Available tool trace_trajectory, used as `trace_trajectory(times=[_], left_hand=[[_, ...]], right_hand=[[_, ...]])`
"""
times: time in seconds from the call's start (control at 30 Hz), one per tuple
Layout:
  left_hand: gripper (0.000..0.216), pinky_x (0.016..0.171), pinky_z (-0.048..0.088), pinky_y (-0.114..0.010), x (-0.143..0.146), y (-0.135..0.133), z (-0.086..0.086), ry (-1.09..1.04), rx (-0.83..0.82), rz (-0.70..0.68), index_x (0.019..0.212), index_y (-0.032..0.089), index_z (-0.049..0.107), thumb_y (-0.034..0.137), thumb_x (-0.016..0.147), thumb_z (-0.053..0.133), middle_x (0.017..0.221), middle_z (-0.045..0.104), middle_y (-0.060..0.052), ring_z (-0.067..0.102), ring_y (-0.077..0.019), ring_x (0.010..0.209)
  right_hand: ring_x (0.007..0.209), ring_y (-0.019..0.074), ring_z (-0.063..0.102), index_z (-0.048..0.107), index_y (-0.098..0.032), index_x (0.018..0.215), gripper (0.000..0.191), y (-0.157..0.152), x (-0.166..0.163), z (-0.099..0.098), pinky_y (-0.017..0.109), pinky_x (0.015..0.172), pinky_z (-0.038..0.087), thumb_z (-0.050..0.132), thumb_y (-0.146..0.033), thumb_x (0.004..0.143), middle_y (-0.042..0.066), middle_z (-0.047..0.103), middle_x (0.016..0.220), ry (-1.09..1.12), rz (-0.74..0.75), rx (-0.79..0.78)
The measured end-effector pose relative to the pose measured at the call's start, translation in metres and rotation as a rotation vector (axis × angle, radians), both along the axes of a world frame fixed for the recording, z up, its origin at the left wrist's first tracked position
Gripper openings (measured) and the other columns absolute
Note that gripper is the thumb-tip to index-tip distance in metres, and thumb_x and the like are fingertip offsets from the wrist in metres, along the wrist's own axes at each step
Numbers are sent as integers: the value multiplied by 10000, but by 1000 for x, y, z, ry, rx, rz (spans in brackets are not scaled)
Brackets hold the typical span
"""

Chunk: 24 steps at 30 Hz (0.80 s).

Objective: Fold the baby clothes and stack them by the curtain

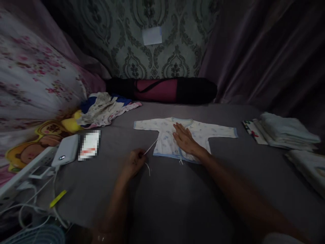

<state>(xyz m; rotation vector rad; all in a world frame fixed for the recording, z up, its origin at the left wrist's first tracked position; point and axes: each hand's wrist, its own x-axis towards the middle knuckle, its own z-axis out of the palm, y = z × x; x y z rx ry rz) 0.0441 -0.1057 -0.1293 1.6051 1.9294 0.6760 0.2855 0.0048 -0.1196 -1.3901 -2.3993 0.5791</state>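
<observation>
Our right hand (185, 139) lay open and flat, palm down, on the chest of a small white baby shirt (165, 137) with blue trim. The shirt was spread front up near the middle of the grey sheet (177, 200), towards the far edge, with both sleeves stretched out sideways. Our left hand (134, 162) was closed, fingertips pinched on a thin white tie string (151, 146) that ran taut from the shirt's left side to the hand; a short loose end hung just beside the knuckles. A second tie dangled at the shirt's lower hem, just beside our right wrist.

At the right edge of the surface sat a stack of folded cloths (285, 133), well apart from the shirt. Near the far left corner lay a loose heap of clothes (108, 108), touching a yellow soft toy (71, 123). Along the far edge rested a dark roll bag (162, 89) with a pink middle. At the left edge we saw a white device (66, 149) with a cable, and a blurred card (89, 145) just beside it.
</observation>
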Motion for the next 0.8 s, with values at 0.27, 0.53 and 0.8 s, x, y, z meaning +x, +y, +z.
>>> trace_trajectory(times=[0.27,0.53,0.8], left_hand=[[174,527,362,-238,-25,15,35,43,10,187,757,170,587,320,707,516,615,587,-1,549,-155,587],[257,471,395,-215,46,62,68,-365,82,88,785,153,568,397,706,584,585,588,13,518,-105,474],[262,607,449,-255,89,81,36,-29,120,-274,892,145,632,342,719,627,851,628,-47,558,-133,650]], right_hand=[[1436,242,100,274,-81,1469,599,-60,50,-13,466,1159,132,221,-408,970,125,171,1551,-250,19,62],[1425,256,164,263,-92,1477,604,-80,45,-23,474,1160,136,205,-434,981,110,207,1544,-275,20,96],[1404,274,223,292,-96,1459,599,-83,49,-29,486,1143,167,317,-431,963,147,295,1514,-136,6,185]])
